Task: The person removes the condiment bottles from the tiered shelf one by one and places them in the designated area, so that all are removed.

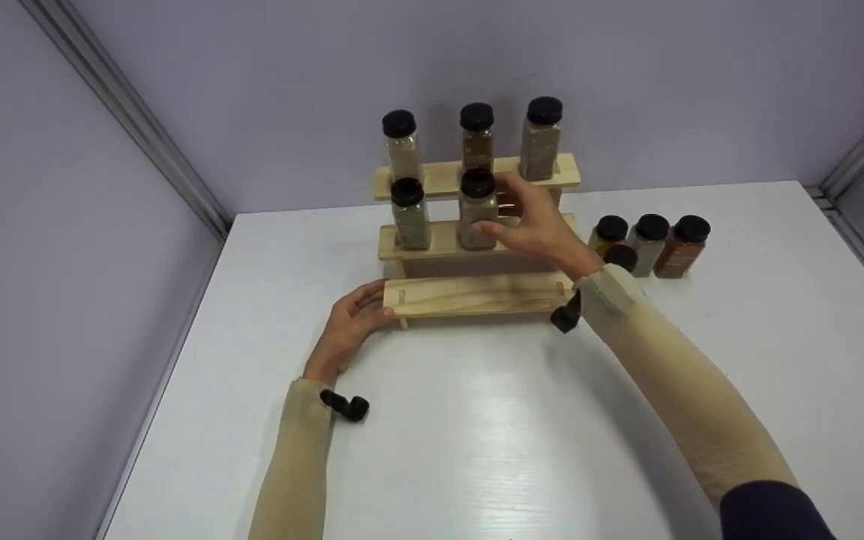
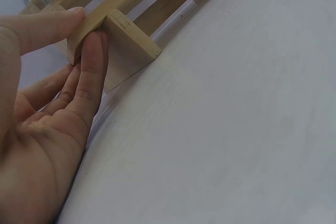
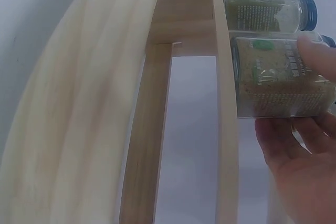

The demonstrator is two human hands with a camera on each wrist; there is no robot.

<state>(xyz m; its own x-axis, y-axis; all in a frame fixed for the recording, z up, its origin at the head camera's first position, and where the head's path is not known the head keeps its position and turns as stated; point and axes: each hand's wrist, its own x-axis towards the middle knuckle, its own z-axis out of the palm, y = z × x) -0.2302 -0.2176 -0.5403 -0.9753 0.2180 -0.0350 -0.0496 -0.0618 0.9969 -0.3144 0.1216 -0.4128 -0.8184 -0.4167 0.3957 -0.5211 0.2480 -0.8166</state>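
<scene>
Black-capped jar [image 1: 478, 217], upright, middle shelf [image 1: 443, 237]: in my right hand's [image 1: 538, 226] grip. Wooden rack [image 1: 477, 295], lower left end: pinched by my left hand [image 1: 348, 322].

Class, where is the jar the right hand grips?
In the head view, that jar is at the middle wooden shelf, just right of a greenish jar.

Pale lilac walls [image 1: 289, 97] meet at grey metal corner strips [image 1: 129, 112] — below, a white counter [image 1: 432, 427] reflects soft light.

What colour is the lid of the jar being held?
The lid is black, seen best in the head view.
</scene>
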